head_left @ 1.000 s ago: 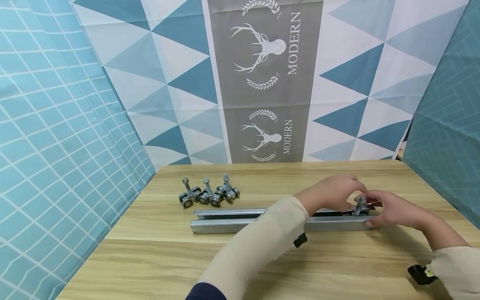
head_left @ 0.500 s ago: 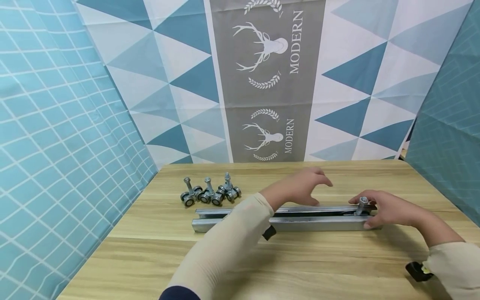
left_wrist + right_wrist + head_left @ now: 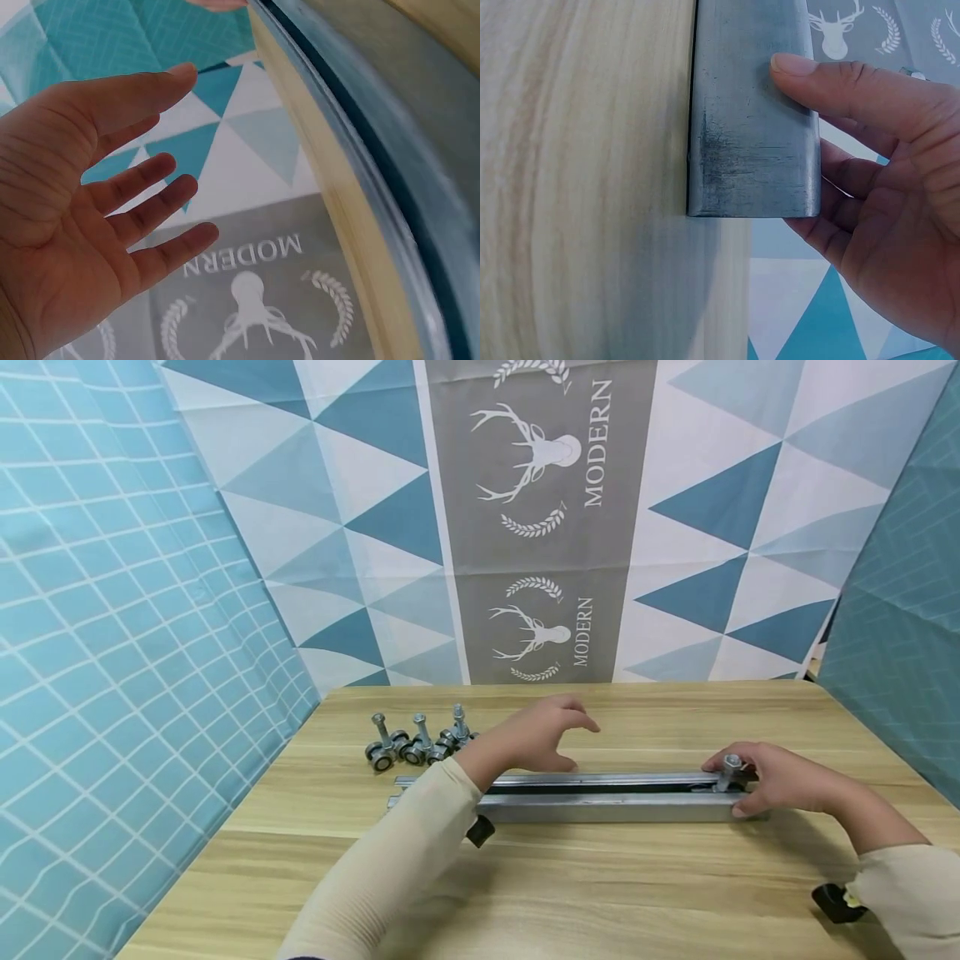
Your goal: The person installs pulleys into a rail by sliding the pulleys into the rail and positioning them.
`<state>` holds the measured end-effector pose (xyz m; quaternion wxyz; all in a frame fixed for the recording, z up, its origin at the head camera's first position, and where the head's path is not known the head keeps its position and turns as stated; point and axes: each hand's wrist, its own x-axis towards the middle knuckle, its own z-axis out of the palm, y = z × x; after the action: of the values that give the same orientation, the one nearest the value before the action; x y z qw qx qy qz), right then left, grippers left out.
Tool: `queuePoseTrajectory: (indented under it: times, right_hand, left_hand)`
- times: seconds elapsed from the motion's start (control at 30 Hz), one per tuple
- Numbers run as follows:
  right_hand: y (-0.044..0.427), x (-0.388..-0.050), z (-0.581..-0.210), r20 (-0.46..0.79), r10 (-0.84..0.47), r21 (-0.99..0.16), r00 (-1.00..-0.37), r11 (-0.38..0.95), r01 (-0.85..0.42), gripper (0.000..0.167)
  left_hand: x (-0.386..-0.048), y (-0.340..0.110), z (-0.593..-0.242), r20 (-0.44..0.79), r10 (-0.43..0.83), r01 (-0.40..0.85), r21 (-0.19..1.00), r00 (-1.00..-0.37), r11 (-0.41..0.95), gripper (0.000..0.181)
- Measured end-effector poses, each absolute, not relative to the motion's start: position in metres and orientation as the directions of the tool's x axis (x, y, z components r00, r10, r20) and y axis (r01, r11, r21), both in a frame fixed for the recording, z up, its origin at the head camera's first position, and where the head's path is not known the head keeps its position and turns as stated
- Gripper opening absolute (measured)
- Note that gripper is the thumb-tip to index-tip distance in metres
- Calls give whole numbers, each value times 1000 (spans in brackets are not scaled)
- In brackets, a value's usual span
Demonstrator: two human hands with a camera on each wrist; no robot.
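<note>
A grey metal channel rail, slot upward, lies across the wooden table. My right hand grips its right end, and in the right wrist view the thumb presses the rail's side wall with the other fingers behind. Beside that hand, the bolt of a roller trolley stands up out of the slot; its wheels are hidden inside. Over the left part of the rail hovers my left hand, holding nothing. Its fingers are spread apart in the left wrist view.
Toward the back left of the table stand three more roller trolleys, bolts up: one on the left, one in the middle and one on the right, partly behind the left forearm. A patterned cloth hangs behind.
My left hand has left the trolley at the rail's right end and moved left along the rail, toward the loose trolleys. The right hand stays on the rail's end.
</note>
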<state>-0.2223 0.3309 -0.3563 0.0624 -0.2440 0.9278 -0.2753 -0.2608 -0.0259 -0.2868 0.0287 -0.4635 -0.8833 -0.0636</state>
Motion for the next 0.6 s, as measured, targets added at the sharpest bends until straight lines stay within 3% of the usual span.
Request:
queuePoseTrajectory:
  times: [0.3, 0.6]
  right_hand:
    - [333, -224, -359, 10, -478, -561, -878, 725, -401, 62]
    - [331, -222, -358, 6, -470, -564, -883, 728, -391, 62]
  left_hand:
    - [-256, -62, -302, 255, 834, 870, 74, -490, 488, 29]
    - [-248, -93, -307, 306, 781, 836, 121, -545, 536, 26]
